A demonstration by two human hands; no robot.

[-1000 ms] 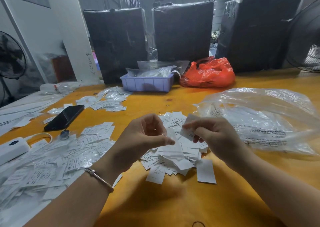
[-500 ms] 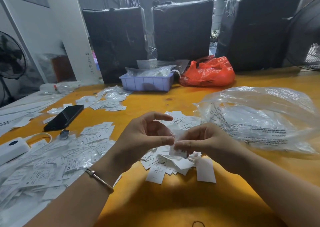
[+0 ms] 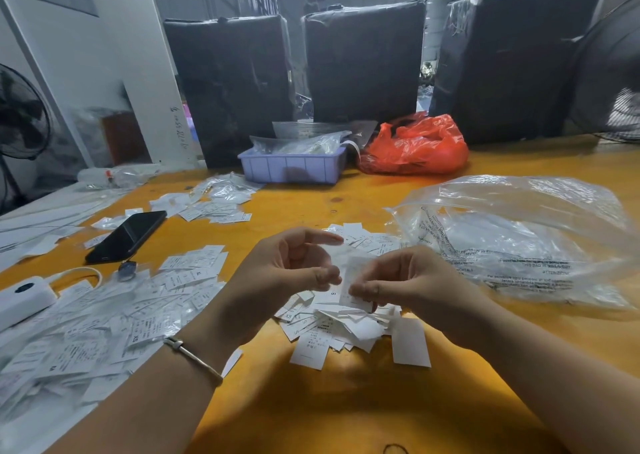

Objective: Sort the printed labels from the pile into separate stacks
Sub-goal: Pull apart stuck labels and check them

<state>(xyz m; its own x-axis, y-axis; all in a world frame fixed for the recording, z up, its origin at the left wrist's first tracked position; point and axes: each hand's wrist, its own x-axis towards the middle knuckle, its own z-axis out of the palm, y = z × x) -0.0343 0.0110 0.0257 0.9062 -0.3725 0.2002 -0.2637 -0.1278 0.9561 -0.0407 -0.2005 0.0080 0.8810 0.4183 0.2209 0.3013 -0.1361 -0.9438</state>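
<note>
A loose pile of small white printed labels (image 3: 329, 325) lies on the yellow table (image 3: 311, 401) under my hands. Just above the pile, my right hand (image 3: 412, 284) pinches one label (image 3: 354, 275) between thumb and fingertips and holds it upright. My left hand (image 3: 287, 273) hovers beside it with the index finger stretched forward, the other fingers loosely curled, and the thumb tip close to the label's left edge. A wide spread of labels (image 3: 114, 318) covers the table on the left, and a small group of labels (image 3: 194, 263) lies at its far end.
A crumpled clear plastic bag (image 3: 519, 239) lies right of the pile. A black phone (image 3: 126, 235) and a white power bank (image 3: 24, 298) sit at the left. Further back are more labels (image 3: 214, 206), a lilac tray (image 3: 294, 169), a red bag (image 3: 415, 149) and black wrapped bundles.
My right hand has brought a label down from the far side of the pile to my left thumb. My left index finger has stretched out.
</note>
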